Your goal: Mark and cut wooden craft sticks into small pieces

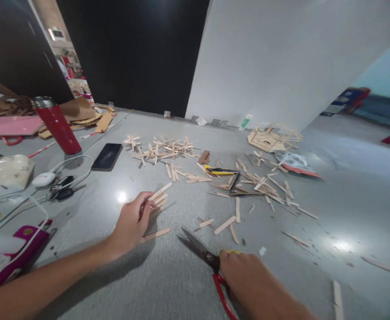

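My left hand (pixel 133 220) pinches a wooden popsicle stick (pixel 161 191), which points away to the upper right. Several more sticks lie just under and beside those fingers, one of them a loose stick (pixel 158 233) near the wrist. In my right hand (pixel 248 271) is a pair of scissors (pixel 199 249) with red and yellow handles. Their dark blades are slightly apart and point left toward the left hand, with nothing between them. A few short stick pieces (pixel 224 225) lie just beyond the blades.
Behind lie a heap of sticks (pixel 168 149), a yellow utility knife (pixel 221 170) among scraps, and a wooden stick frame (pixel 271 138). On the left are a phone (pixel 107 156), a red bottle (pixel 57 126), keys (pixel 64 189), cables and a magenta case (pixel 28 244). A wall panel (pixel 248 62) rises behind.
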Available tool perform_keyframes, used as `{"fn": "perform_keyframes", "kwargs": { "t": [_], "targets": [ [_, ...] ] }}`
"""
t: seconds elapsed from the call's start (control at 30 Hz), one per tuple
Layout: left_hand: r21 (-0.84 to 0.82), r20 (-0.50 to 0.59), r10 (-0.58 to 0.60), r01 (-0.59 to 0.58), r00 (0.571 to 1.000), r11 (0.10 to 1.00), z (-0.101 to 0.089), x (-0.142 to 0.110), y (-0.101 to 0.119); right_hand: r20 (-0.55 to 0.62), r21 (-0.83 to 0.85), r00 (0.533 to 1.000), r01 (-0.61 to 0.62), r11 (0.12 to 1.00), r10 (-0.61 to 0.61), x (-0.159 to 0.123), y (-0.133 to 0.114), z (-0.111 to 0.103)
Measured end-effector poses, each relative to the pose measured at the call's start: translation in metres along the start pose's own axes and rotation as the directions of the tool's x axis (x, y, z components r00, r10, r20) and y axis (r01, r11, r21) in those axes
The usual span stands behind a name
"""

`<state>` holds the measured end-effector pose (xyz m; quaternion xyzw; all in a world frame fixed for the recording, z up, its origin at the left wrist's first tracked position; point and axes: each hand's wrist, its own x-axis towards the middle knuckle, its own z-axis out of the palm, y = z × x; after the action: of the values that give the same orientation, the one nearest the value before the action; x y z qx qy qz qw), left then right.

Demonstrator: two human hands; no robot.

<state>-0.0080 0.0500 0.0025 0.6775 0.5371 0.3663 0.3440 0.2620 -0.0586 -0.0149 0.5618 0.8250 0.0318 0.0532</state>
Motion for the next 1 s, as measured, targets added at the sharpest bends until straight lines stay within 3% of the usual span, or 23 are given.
{"fn": "perform_keyframes", "kwargs": {
  "t": [0.17, 0.37, 0.53, 0.67, 0.9, 1.0],
  "targets": [
    [0.053, -0.003, 0.018, -0.018, 1.0, 0.998, 0.0, -0.002, -0.001, 0.156, -0.066, 0.988, 0.027, 0.997, -0.017, 0.003, -0.003, -0.016],
    [0.09, -0.015, 0.054, -0.053, 0.998, 0.995, 0.001, -0.002, -0.003, 0.036, 0.028, 0.999, -0.034, 0.999, 0.033, -0.004, -0.01, -0.011],
    [0.092, -0.014, 0.063, -0.062, 0.998, 0.994, 0.001, -0.002, -0.003, 0.076, -0.015, 0.997, -0.018, 1.0, 0.019, -0.003, -0.01, -0.003],
    [0.085, -0.022, 0.066, -0.064, 0.998, 0.994, 0.002, -0.003, -0.006, 0.033, 0.014, 0.999, -0.034, 0.999, 0.034, -0.002, -0.004, -0.006],
    [-0.13, -0.212, -0.029, 0.001, 0.977, 0.992, 0.002, -0.003, -0.003, 0.053, 0.042, 0.999, -0.008, 0.999, 0.006, -0.004, 0.0, -0.002],
    [-0.178, -0.212, -0.026, -0.013, 0.977, 0.984, 0.001, -0.002, -0.001, 0.01, 0.125, 0.999, -0.051, 0.991, 0.05, -0.007, 0.008, 0.003]
  ]
}}
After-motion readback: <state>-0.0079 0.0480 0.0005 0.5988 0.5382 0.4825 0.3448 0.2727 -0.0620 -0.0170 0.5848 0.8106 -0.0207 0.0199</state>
